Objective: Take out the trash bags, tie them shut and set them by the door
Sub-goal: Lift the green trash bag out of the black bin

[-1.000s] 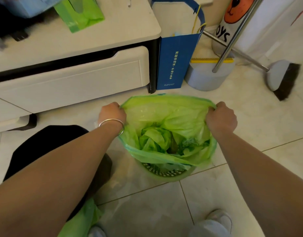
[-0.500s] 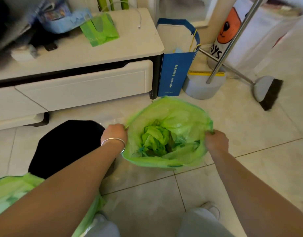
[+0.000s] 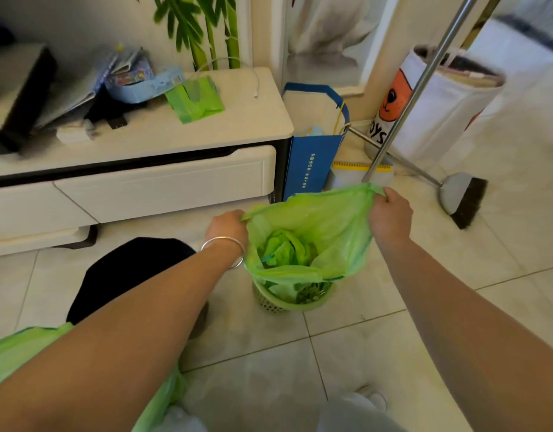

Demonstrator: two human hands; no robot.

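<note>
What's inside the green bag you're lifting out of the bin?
Crumpled green plastic lies inside the green bag, held open by the left hand and right hand. Anything beneath is covered.

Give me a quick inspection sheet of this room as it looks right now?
Surface: pale tiled floor.
Job's things: green trash bag, mouth held open, bottom in a small mesh bin; a second green bag lower left.
Clutter: green packet and papers on the white cabinet; blue paper bag beside it.
Grippers: left hand and right hand each grip the bag's rim.
Cables: white cable on the cabinet top.
Surroundings: broom, toy basket, bamboo plant.
</note>
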